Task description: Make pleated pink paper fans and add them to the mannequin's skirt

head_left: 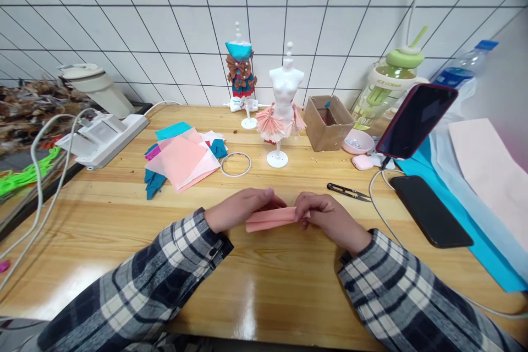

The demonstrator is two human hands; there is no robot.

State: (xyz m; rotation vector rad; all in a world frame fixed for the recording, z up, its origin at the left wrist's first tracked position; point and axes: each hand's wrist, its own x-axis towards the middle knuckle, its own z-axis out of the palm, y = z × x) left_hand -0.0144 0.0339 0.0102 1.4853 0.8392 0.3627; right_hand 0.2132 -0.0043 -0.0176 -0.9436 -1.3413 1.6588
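A narrow folded strip of pink crepe paper (pixel 270 220), with creases along its length, lies across the space between my hands just above the table. My right hand (pixel 325 214) pinches its right end between thumb and fingers. Along the strip's far left edge rests my left hand (pixel 245 208), its fingers stretched out and partly hidden behind the paper. Farther back stands a white mini dress form (pixel 285 88) wearing a ruffled pink paper skirt (pixel 272 122). Black thread snips (pixel 348 192) lie beyond my right hand.
Colored paper sheets (pixel 181 157) and a white ring (pixel 236 165) lie left of center. A dressed mini form (pixel 240 69), cardboard box (pixel 329 121), pink dish (pixel 358 142) and bottle (pixel 383 85) stand behind. Phones (pixel 431 212), cables and a power strip (pixel 109 140) flank the sides.
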